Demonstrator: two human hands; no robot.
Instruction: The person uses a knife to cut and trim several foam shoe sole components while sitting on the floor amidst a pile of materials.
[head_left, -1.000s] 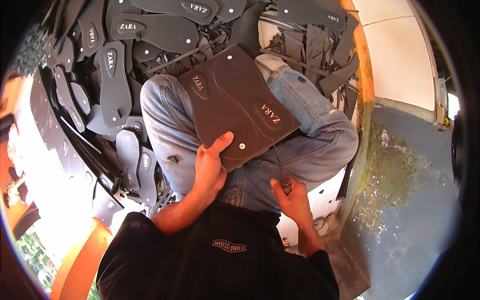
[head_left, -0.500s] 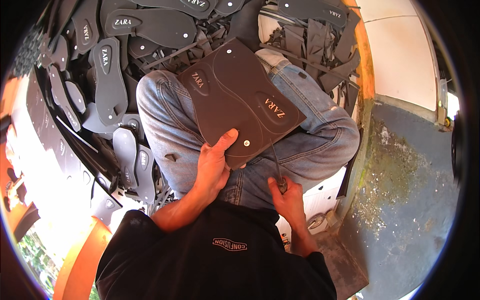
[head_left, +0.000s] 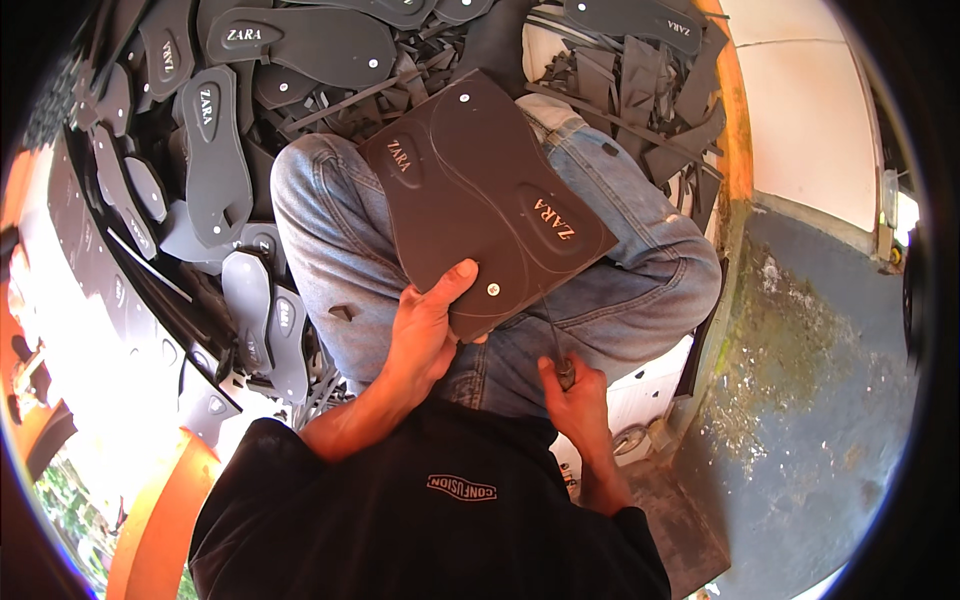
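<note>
A dark foam sheet [head_left: 480,200] with sandal sole outlines, pale lettering and small white dots lies tilted across my lap. My left hand [head_left: 425,325] is closed on its near corner, thumb on top and the other fingers mostly hidden underneath. Below the sheet's lower right edge, my right hand [head_left: 577,395] is wrapped round the handle of a thin-bladed knife [head_left: 553,330]. The blade points up and away from me, its tip at or just under that edge. Whether it is in the foam I cannot tell.
Cut dark soles [head_left: 215,150] are heaped at the left and far side. Foam offcuts [head_left: 630,95] pile up beyond my right knee. At the right lies a grey, stained floor [head_left: 790,350], with a brown block [head_left: 670,530] by my right elbow.
The view has shifted slightly. My hands, the foam sheet and the knife keep almost the same places, and both grips look unchanged.
</note>
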